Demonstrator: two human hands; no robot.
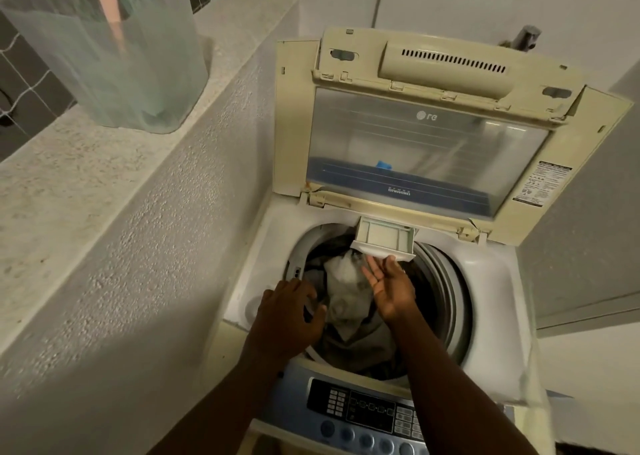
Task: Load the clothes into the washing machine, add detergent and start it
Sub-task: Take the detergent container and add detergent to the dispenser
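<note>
A top-loading washing machine (pixel 495 281) stands with its lid (pixel 426 142) raised upright. Grey, white and dark clothes (pixel 346 291) fill the drum. A small cream detergent drawer (pixel 382 239) juts out over the drum's back rim. My right hand (pixel 388 288) hovers palm-up just below the drawer's front edge, fingers apart, holding nothing I can see. My left hand (pixel 289 319) rests on the drum's left rim, fingers curled over it. The blue control panel (pixel 367 416) with buttons sits at the near edge.
A rough concrete ledge (pixel 104 191) runs along the left, close beside the machine. A translucent plastic container (pixel 110 49) stands on it. White walls and a tap (pixel 524 37) lie behind the raised lid.
</note>
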